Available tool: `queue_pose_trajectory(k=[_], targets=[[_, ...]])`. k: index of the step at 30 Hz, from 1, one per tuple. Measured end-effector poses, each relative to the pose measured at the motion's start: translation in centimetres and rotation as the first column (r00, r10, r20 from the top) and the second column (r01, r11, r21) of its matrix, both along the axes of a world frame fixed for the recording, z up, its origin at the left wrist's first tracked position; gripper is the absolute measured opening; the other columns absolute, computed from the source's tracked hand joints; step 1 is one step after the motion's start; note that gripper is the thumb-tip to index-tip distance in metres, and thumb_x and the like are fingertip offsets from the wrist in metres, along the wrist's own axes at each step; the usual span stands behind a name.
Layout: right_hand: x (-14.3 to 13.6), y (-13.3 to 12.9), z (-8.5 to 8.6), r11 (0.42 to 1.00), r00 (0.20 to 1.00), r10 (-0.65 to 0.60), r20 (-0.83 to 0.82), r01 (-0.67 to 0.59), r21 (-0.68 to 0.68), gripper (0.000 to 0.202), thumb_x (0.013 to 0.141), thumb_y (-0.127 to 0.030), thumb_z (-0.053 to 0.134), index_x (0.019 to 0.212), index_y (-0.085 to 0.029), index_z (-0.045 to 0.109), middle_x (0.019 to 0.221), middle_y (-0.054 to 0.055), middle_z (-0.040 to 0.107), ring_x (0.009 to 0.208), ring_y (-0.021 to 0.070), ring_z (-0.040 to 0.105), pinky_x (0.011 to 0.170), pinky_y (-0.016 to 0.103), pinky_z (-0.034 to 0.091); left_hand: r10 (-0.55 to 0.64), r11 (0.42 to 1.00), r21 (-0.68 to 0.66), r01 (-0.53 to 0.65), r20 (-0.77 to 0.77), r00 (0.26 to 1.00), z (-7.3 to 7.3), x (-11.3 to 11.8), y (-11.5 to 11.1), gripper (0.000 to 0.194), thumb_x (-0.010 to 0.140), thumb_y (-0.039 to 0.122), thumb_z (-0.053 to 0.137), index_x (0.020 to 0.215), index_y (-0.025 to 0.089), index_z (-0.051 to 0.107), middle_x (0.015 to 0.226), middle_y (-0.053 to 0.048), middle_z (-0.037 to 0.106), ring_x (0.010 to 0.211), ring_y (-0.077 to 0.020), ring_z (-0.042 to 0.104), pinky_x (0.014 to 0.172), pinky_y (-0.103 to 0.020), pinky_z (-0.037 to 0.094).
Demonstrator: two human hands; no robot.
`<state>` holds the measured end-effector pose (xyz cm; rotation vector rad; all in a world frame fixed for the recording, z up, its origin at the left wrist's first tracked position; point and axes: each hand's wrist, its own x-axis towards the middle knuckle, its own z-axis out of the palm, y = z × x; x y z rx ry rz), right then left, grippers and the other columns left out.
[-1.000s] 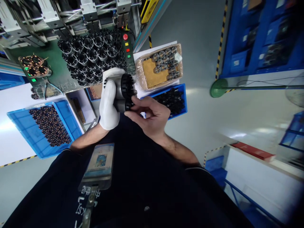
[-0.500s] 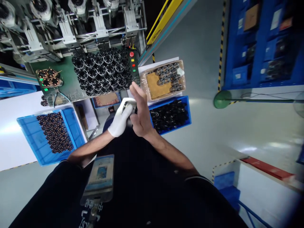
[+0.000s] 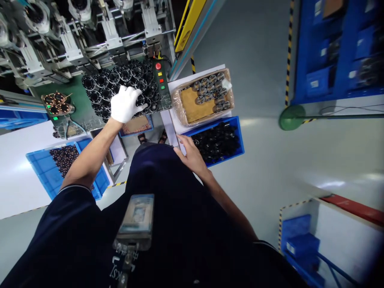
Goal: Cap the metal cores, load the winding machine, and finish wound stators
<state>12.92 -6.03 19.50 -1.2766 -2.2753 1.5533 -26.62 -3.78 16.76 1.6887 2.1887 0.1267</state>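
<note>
My left hand, in a white glove, is over the front rows of black-ended stator cores on the green machine table. Its thumb and fingers are curled around one stator core, partly hidden by the glove. My bare right hand is held low beside the left end of a blue bin of loose black parts. Its fingers are loosely stretched, with nothing in them.
Behind the rows stands a metal winding machine. Copper-wound stators and pliers lie at the table's left. A carton holds bare metal rings. Another blue bin holds wound parts. Push buttons line the table's right edge.
Both hands were together in front of me, the left gripping a ring-like part. The left has since moved forward and left onto the rows; the right has dropped beside the blue bin.
</note>
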Motion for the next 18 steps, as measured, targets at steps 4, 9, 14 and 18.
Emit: queue_pose_trajectory(k=[4,9,14,18], targets=[[0.8,-0.7,-0.4,0.992,0.996,0.063,0.062,-0.056,-0.115,0.065,0.121,-0.062,0.057,0.178,-0.03,0.061,0.176,0.016,0.064,0.168,0.0368,0.062,0.149,0.063,0.047,-0.014,1.0,-0.007,0.014,-0.01,1.0,-0.9,-0.1,0.3,0.081,0.112,0.079,0.065,0.165,0.019,0.072,0.159,-0.031,0.071,0.154,-0.0582,0.058,0.122,-0.07,0.052],[1.6,0.1,-1.4,0.993,0.991,0.092,0.095,-0.084,-0.079,0.063,0.12,-0.055,0.058,0.177,-0.03,0.061,0.174,0.015,0.066,0.167,0.0376,0.063,0.148,0.063,0.048,0.025,0.999,0.032,-0.026,0.026,0.999,-2.5,-0.8,0.5,0.083,0.107,0.082,0.071,0.162,0.02,0.074,0.156,-0.031,0.073,0.154,-0.0587,0.056,0.124,-0.073,0.049],[2.2,0.2,-2.9,0.987,0.977,0.163,0.134,-0.161,-0.026,0.061,0.121,-0.054,0.055,0.176,-0.03,0.063,0.169,0.015,0.07,0.163,0.0367,0.067,0.145,0.06,0.052,0.058,0.994,0.085,-0.065,0.08,0.995,-3.9,-1.6,0.7,0.083,0.1,0.08,0.081,0.159,0.022,0.077,0.162,-0.031,0.069,0.154,-0.0629,0.055,0.128,-0.084,0.037],[4.1,0.6,-4.8,0.987,0.973,0.162,0.161,-0.163,-0.008,0.06,0.119,-0.056,0.059,0.174,-0.033,0.065,0.168,0.012,0.072,0.16,0.0336,0.069,0.143,0.055,0.054,0.139,0.967,0.198,-0.158,0.108,0.984,-5.0,-2.5,-0.6,0.088,0.088,0.079,0.093,0.155,0.024,0.077,0.162,-0.027,0.068,0.154,-0.0597,0.057,0.135,-0.08,0.032]])
